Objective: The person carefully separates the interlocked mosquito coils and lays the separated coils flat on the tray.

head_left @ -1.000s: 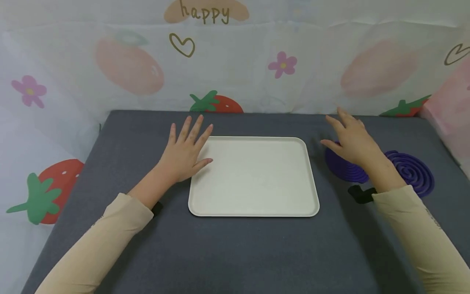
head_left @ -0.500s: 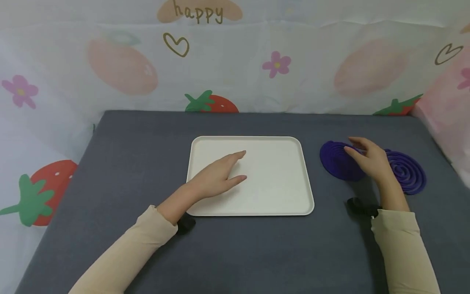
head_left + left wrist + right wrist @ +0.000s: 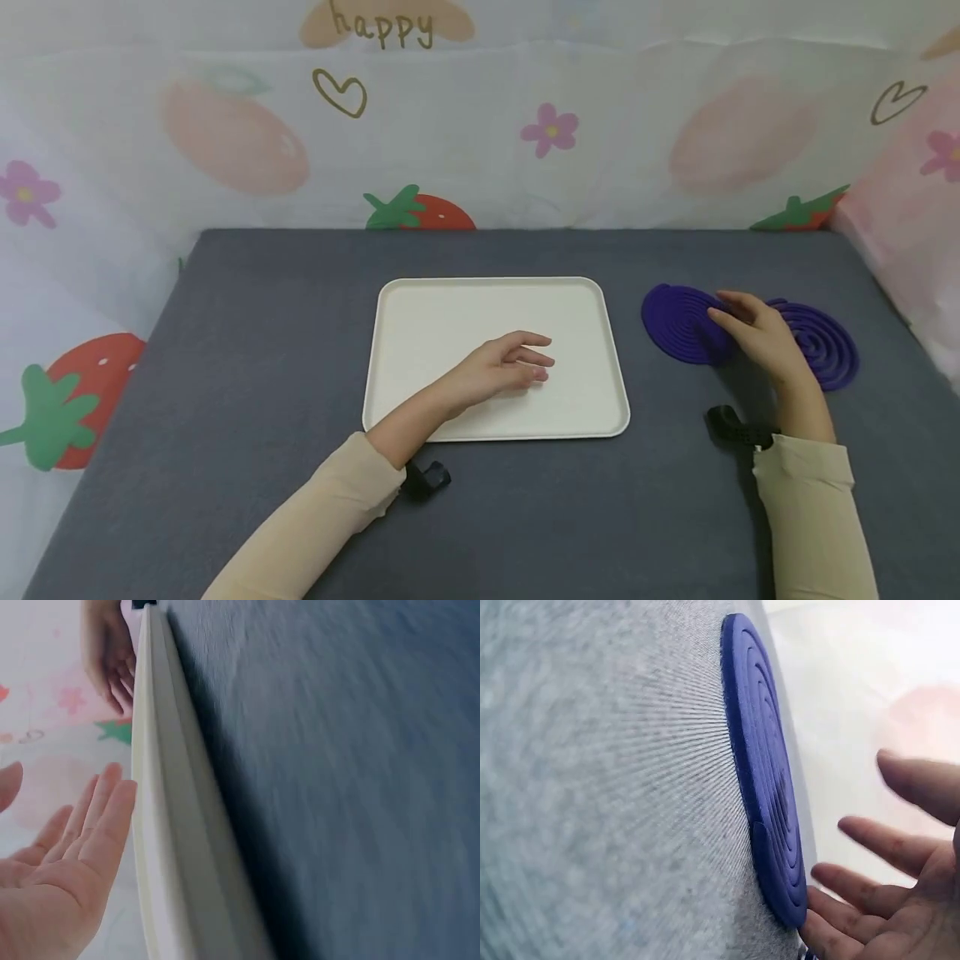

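A white rectangular tray (image 3: 427,333) lies flat in the middle of the table. My left hand (image 3: 495,375) is over its front right part, fingers loosely bent, holding nothing. In the left wrist view that hand (image 3: 67,870) appears palm up beside the tray's rim. Two purple flat spiral coils lie to the right: a tightly wound left coil (image 3: 678,325) and a looser right coil (image 3: 828,346). Over the gap between them is my right hand (image 3: 768,337), thumb and fingers apart. The right wrist view shows its lower fingers (image 3: 847,919) right at the left coil's edge.
A dark grey cloth (image 3: 300,333) covers the table. Behind it hangs a white curtain (image 3: 615,100) printed with strawberries, flowers and hearts. Black wrist-camera mounts stick out below the left cuff (image 3: 427,482) and the right cuff (image 3: 731,427).
My left hand has moved from the tray's left edge rightward and forward over it, fingers relaxing. My right hand has come down and back toward the coils. The view has shifted slightly right.
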`<move>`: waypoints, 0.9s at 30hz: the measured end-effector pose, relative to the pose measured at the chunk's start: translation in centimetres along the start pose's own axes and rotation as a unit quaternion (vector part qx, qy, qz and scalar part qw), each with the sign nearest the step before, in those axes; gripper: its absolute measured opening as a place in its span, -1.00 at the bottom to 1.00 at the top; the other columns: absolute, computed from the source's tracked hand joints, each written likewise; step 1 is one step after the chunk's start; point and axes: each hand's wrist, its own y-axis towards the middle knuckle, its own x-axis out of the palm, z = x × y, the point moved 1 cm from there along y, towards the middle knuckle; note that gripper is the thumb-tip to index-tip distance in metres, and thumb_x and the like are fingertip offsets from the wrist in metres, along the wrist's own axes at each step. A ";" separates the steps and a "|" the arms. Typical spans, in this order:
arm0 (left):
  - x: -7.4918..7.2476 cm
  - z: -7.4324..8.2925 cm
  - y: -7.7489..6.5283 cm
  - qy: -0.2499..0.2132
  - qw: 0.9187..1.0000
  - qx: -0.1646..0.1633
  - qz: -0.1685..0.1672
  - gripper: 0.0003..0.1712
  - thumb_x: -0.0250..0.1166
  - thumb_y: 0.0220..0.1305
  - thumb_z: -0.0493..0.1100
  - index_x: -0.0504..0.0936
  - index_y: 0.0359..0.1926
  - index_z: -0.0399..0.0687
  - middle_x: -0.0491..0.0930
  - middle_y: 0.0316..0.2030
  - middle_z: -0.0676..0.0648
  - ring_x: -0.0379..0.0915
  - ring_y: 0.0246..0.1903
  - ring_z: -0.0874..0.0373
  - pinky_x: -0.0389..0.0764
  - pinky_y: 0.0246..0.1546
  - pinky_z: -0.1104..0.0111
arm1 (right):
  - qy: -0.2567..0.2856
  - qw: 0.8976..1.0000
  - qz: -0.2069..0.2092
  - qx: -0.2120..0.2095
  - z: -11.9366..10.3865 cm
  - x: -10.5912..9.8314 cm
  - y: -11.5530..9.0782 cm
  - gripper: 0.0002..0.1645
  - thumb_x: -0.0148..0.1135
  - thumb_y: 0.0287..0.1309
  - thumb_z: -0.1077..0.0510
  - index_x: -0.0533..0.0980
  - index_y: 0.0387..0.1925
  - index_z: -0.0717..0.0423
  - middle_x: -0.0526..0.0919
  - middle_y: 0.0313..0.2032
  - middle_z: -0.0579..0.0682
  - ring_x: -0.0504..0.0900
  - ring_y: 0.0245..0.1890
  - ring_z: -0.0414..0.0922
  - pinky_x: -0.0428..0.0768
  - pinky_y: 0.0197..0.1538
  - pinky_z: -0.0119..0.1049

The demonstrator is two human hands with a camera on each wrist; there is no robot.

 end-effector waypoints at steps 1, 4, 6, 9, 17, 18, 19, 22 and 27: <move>0.4 -0.1 0.3 -0.017 1.000 -0.007 0.000 -0.49 0.07 0.36 -0.29 0.27 0.31 -0.21 0.47 0.14 -0.22 0.47 0.07 0.03 0.50 0.08 0.30 | 0.007 1.000 -0.002 0.003 0.1 0.0 -0.1 -0.19 -0.04 0.37 -0.10 0.03 0.38 0.38 0.06 0.34 0.44 0.04 0.31 0.36 0.10 0.25 0.28; 1.5 -0.2 1.3 -0.068 0.998 -0.018 0.005 -0.50 0.11 0.34 -0.32 0.30 0.28 -0.28 0.48 0.13 -0.24 0.48 0.07 0.02 0.51 0.07 0.29 | 0.021 1.000 0.002 0.005 0.4 -0.1 -0.3 -0.19 -0.04 0.38 -0.09 0.03 0.38 0.38 0.06 0.34 0.43 0.04 0.31 0.35 0.10 0.26 0.27; 2.5 -0.2 2.0 -0.100 0.995 -0.025 0.015 -0.51 0.14 0.32 -0.34 0.33 0.25 -0.32 0.49 0.12 -0.25 0.48 0.07 0.01 0.51 0.07 0.30 | 0.031 1.000 0.004 0.004 0.5 -0.2 -0.3 -0.20 -0.04 0.38 -0.09 0.03 0.38 0.38 0.06 0.34 0.42 0.05 0.31 0.34 0.09 0.27 0.26; 4.3 -0.2 3.2 -0.154 0.987 -0.032 0.024 -0.55 0.12 0.32 -0.38 0.36 0.21 -0.40 0.49 0.11 -0.29 0.47 0.08 -0.02 0.50 0.07 0.30 | 0.039 0.999 0.008 0.006 0.7 -0.3 -0.4 -0.20 -0.03 0.38 -0.08 0.02 0.39 0.36 0.07 0.34 0.41 0.05 0.32 0.33 0.08 0.28 0.26; 8.6 -0.2 5.6 -0.295 0.954 -0.047 0.037 -0.58 -0.06 0.38 -0.44 0.29 0.23 -0.51 0.37 0.18 -0.41 0.31 0.20 -0.15 0.39 0.18 0.24 | 0.049 0.998 0.031 0.018 1.0 -0.2 0.0 -0.23 -0.06 0.39 -0.06 0.00 0.40 0.32 0.16 0.30 0.42 0.12 0.28 0.32 0.14 0.25 0.25; 9.0 -0.2 5.9 -0.308 0.949 -0.047 0.045 -0.57 -0.07 0.39 -0.44 0.28 0.24 -0.51 0.35 0.19 -0.41 0.29 0.21 -0.15 0.36 0.20 0.23 | 0.054 0.998 0.032 0.019 1.0 -0.2 0.1 -0.23 -0.06 0.39 -0.05 0.00 0.40 0.33 0.15 0.30 0.42 0.12 0.28 0.32 0.13 0.26 0.25; 9.4 -0.1 6.2 -0.319 0.945 -0.048 0.054 -0.57 -0.08 0.40 -0.43 0.27 0.26 -0.49 0.34 0.21 -0.39 0.28 0.22 -0.15 0.35 0.21 0.22 | 0.057 0.998 0.031 0.020 1.0 -0.2 0.1 -0.22 -0.05 0.39 -0.05 -0.01 0.40 0.33 0.14 0.31 0.42 0.10 0.29 0.32 0.11 0.27 0.25; 10.7 0.2 7.3 -0.342 0.935 -0.051 0.076 -0.55 -0.08 0.41 -0.42 0.23 0.29 -0.45 0.31 0.24 -0.35 0.24 0.25 -0.13 0.30 0.25 0.20 | 0.066 0.997 0.029 0.021 1.0 -0.3 0.1 -0.22 -0.04 0.39 -0.04 -0.01 0.40 0.34 0.13 0.31 0.42 0.09 0.30 0.32 0.08 0.29 0.24; 13.2 0.4 9.3 -0.379 0.917 -0.040 0.120 -0.46 -0.09 0.39 -0.43 0.09 0.35 -0.45 0.16 0.33 -0.34 0.09 0.32 -0.15 0.20 0.30 0.17 | 0.071 0.997 0.030 0.024 1.4 -0.5 -0.2 -0.23 -0.05 0.39 -0.03 -0.01 0.40 0.33 0.11 0.32 0.42 0.07 0.31 0.32 0.05 0.30 0.24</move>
